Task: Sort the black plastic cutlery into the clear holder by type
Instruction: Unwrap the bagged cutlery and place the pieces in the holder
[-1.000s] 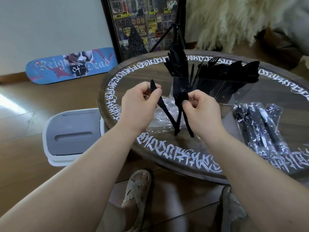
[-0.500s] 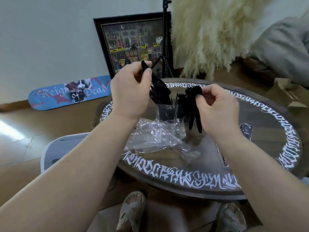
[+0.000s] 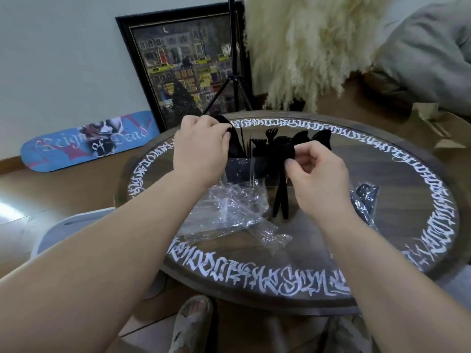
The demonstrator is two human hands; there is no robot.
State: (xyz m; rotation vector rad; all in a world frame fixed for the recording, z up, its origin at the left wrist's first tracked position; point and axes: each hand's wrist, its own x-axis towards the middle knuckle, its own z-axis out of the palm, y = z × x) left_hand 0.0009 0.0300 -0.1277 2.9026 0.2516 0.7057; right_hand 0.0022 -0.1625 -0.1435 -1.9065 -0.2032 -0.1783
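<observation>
The round worktop [image 3: 397,200] spreads out under both your hands, its rim lettered in white. On it, just beyond your fingers, stands the clear holder [image 3: 242,169], already bristling with black forks, spoons and knives that stand upright in its sections. Nearer you, below and between your wrists, lies crumpled clear wrapping [image 3: 237,212], and off to the outside of your right hand sits a still-wrapped packet of cutlery [image 3: 367,200].

Your left hand [image 3: 201,154] is closer to the holder's left section and hovers right above it, fingers curled and pinching one black piece of cutlery [image 3: 230,132] by its upper end; the piece points down towards that section, roughly upright. Whether its lower end is already inside the holder cannot be made out, since your hand covers it.

Your right hand [image 3: 318,171] is curled round a small bundle of black cutlery [image 3: 280,197], gripped near the heads, handles hanging straight down towards the worktop just in front of the holder's right side.

The coming move looks to be a short drop: the left piece goes straight down along its own long axis into the section beneath it.
</observation>
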